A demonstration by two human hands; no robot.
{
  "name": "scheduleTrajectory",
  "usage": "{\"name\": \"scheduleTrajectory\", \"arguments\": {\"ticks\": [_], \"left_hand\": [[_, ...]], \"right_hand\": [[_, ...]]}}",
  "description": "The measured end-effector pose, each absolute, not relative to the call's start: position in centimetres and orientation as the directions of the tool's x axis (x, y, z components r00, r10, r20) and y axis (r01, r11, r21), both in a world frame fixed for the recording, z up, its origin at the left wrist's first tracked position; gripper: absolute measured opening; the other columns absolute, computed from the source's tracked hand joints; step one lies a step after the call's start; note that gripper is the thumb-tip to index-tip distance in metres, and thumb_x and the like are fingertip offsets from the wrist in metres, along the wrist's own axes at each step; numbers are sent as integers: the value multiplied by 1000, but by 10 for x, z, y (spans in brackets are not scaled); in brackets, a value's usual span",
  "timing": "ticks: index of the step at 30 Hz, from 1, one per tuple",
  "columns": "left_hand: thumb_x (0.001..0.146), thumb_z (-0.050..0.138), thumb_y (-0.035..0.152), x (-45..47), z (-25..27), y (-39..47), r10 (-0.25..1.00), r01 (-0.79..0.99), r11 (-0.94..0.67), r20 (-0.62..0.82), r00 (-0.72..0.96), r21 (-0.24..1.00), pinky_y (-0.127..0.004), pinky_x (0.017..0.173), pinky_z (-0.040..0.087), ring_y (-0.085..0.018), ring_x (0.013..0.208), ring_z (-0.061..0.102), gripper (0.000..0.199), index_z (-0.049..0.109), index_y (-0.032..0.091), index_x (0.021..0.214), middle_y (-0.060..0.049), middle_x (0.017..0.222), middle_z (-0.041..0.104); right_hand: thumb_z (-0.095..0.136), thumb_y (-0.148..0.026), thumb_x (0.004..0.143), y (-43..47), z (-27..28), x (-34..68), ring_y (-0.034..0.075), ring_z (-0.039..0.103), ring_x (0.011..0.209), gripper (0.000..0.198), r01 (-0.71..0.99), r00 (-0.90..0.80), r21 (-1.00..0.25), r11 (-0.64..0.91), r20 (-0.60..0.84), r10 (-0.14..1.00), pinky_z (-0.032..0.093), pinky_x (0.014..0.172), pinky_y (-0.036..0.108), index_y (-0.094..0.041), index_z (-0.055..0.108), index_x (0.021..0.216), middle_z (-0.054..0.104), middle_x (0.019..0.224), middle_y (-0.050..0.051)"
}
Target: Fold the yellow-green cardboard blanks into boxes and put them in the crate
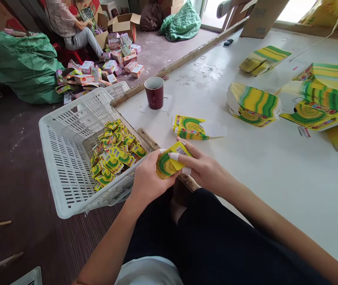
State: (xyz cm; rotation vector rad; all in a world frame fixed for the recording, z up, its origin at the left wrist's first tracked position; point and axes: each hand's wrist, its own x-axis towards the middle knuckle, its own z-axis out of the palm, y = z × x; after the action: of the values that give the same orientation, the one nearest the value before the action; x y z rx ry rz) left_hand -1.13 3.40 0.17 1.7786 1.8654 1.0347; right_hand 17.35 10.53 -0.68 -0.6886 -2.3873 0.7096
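Between my two hands is a small yellow-and-green printed carton (pixel 166 165), with a barcode on its upper part. My left hand (pixel 149 174) wraps round its left side and underside. My right hand (pixel 200 164), with white covers on some fingertips, pinches the barcode end. Just beyond my hands, a small stack of flat printed cartons (pixel 189 126) lies on the white table. On my left stands a white plastic basket (pixel 65 166) holding many folded yellow cartons (pixel 114 156).
A maroon mug (pixel 154 95) stands on the table (pixel 275 190) near its wooden edge. Stacks of flat cartons (pixel 254 103) lie to the right. Beyond the basket are a green sack (pixel 20 65), a heap of small boxes (pixel 109 67) and a seated person (pixel 74 29).
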Motion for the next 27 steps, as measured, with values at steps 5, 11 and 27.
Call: {"name": "scheduleTrajectory", "arguments": {"ticks": [5,11,27], "left_hand": [[65,80,30,-14,12,33,988,655,-53,134,-73,754,-33,80,54,-23,89,69,51,63,18,111,-6,101,73],[66,79,31,-14,20,32,984,662,-44,147,-100,748,-33,77,53,-23,86,69,48,65,19,110,-6,98,73],[69,76,31,-9,7,29,983,606,-88,167,-75,791,-37,85,55,-25,97,69,51,61,17,116,-10,109,71]], "right_hand": [[55,-18,92,116,16,185,27,66,114,21,236,-797,-604,761,327,507,57,89,36,-23,73,104,63,129,14],[58,-17,89,111,16,181,27,64,116,23,239,-749,-606,759,383,541,56,91,39,-24,71,107,60,131,13],[54,-37,95,101,10,175,29,34,145,66,196,-769,-784,588,249,589,37,114,50,-26,20,151,32,156,16]]}}
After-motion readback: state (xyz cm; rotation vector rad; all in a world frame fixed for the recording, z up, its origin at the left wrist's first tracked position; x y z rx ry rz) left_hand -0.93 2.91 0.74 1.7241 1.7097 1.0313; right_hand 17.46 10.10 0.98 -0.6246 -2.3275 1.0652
